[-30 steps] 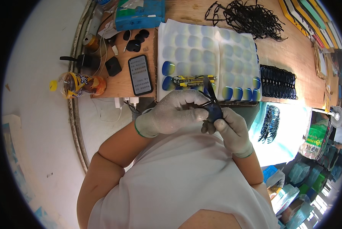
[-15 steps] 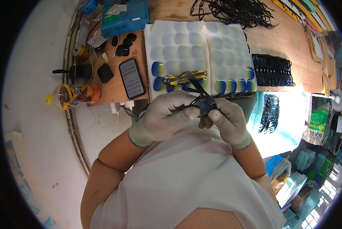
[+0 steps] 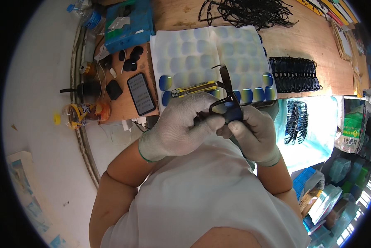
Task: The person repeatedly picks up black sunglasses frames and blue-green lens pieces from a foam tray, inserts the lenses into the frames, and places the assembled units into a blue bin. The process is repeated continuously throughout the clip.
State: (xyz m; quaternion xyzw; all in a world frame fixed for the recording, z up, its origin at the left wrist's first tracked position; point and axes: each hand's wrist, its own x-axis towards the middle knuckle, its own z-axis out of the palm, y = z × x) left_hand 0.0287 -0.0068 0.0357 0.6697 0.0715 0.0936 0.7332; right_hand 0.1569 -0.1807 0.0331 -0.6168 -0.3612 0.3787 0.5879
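A black sunglasses frame is gripped between my two gloved hands, one temple arm pointing away from me. My left hand is closed round one side of it, the thumb near the front rim. On the other side my right hand pinches a dark blue lens at the frame's front. Whether that lens sits fully in its rim, I cannot tell. Just beyond the hands, a yellow utility knife rests on a white sheet bearing rows of blue-yellow lenses, most of them under a translucent layer.
Left of the sheet lie a phone, loose dark lenses and a blue box. Stacked black frames stand to the right, with a tangle of black temple arms behind. More frames lie in a lined bin.
The glasses have turned, so the temple arm points more upright and the front rim shows more. My right hand has shifted slightly right. The whole view has shifted a little.
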